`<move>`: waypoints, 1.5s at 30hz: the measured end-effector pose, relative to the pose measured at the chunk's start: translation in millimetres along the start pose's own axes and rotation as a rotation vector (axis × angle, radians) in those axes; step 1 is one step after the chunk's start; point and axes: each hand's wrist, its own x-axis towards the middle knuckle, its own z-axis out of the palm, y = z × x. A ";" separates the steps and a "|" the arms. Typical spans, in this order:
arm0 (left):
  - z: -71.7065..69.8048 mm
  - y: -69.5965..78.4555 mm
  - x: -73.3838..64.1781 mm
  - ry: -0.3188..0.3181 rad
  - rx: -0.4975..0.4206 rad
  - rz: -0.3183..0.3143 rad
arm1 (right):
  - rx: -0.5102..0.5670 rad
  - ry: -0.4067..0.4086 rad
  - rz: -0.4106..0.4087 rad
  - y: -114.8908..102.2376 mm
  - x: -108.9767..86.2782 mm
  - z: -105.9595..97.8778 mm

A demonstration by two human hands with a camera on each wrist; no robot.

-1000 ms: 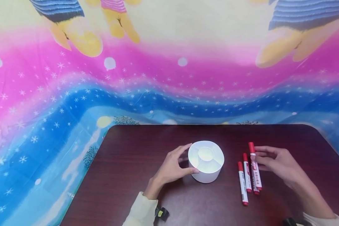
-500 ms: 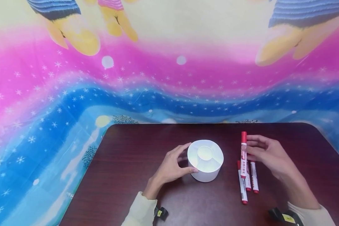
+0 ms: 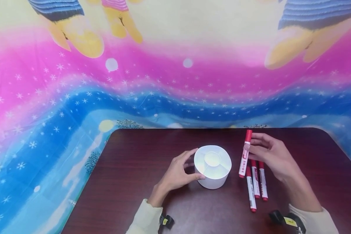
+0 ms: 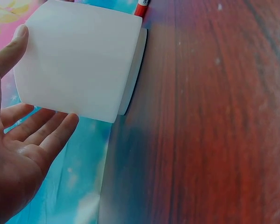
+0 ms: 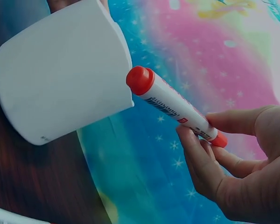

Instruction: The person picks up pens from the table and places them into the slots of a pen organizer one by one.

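A round white pen holder (image 3: pixel 214 183) with a circular middle compartment and divided sections around it stands upright on the table. My left hand (image 3: pixel 175 174) holds its left side, the thumb near the front rim and the fingers around the back. In the right wrist view, a whiteboard marker (image 5: pixel 175 105) with a red cap and white barrel is pinched between thumb and fingers near its capped end. That right hand (image 3: pixel 273 154) is just right of the holder, the marker raised and slightly tilted, its lower end pointing down. Three similar markers (image 3: pixel 255 180) lie side by side below it.
The dark red-brown wooden table (image 3: pixel 128 169) has rounded far corners. Behind it hangs a colourful cloth backdrop (image 3: pixel 175 78) with pink and blue bands. Black wrist straps (image 3: pixel 286 219) sit at both cream sleeves.
The right hand has lifted one marker off the group and carried it left and away from me, towards the pen holder. The left hand and the pen holder have stayed in place.
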 end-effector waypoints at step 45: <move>1.4 -2.0 1.8 0.002 -0.022 0.008 | 0.241 0.048 -0.108 0.6 9.0 33.9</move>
